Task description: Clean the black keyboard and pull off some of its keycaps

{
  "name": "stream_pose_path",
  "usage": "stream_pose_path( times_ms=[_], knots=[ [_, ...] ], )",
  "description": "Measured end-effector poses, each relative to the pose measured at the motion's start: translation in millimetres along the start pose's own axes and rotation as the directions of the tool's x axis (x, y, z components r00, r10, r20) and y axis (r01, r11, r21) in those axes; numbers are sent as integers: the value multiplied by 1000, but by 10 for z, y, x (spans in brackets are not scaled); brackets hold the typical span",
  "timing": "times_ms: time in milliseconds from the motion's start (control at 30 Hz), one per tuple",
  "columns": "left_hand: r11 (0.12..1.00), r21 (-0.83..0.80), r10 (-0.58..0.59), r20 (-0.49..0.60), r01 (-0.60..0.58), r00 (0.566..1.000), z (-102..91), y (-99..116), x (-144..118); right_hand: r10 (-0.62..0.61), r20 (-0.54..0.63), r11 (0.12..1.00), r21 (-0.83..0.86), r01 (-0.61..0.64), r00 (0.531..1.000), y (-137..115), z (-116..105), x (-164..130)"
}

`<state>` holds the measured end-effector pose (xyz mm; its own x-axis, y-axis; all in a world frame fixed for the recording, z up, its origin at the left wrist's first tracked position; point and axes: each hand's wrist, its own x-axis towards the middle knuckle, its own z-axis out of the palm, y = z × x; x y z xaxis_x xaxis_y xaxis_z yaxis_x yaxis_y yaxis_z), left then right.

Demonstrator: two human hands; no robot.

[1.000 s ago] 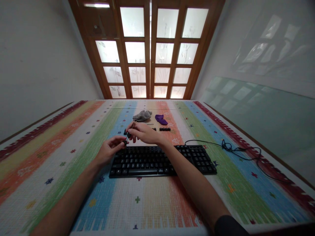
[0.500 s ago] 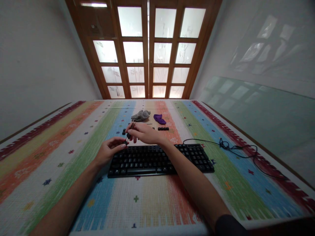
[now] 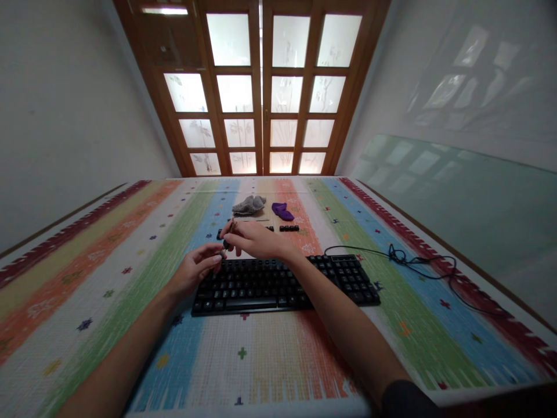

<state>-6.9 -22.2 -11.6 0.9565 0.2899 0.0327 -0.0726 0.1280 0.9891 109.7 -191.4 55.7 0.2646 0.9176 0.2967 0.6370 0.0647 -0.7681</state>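
Observation:
A black keyboard (image 3: 252,303) lies across the striped cloth, and bare key mounts show along its back row. Over its back left corner, my left hand (image 3: 201,266) pinches a small dark keycap (image 3: 222,254) between thumb and fingers. My right hand (image 3: 255,239) reaches across from the right, its fingers closed round a small dark tool (image 3: 227,241) with thin wire-like prongs. The tool's lower end meets the keycap; my fingers hide much of both. Loose black keycaps (image 3: 289,228) stand in a row behind the keyboard, others partly covered by my right hand.
A grey cloth (image 3: 249,205) and a purple cloth (image 3: 282,211) lie crumpled farther back, with a thin stick (image 3: 263,220) in front of the grey one. The keyboard's cable (image 3: 407,260) loops off to the right. Walls flank the table; a wood-framed glass door (image 3: 261,116) stands behind.
My right hand has tilted slightly, and the tool sits closer to the keycap, with less of its prongs showing. My left hand has barely moved.

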Motion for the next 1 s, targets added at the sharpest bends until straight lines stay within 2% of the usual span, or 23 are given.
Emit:
stream_pose_path(
  times_ms=[200,567,800,1000],
  knots=[
    [1000,15,10,16,-10,1000,-31,-9,5,-2,9,1000,14,2,1000,3,16,-6],
    [977,211,-16,-69,30,998,-88,-79,58,16,-21,976,-216,-20,1000,-90,-42,-48],
    [993,99,-55,-49,60,997,-47,-42,41,24,-35,979,-201,-31,999,-61,-59,-46],
    [997,-20,-72,-113,70,991,-21,11,32,7,-72,993,-115,-15,997,-61,-68,-48]
  ],
)
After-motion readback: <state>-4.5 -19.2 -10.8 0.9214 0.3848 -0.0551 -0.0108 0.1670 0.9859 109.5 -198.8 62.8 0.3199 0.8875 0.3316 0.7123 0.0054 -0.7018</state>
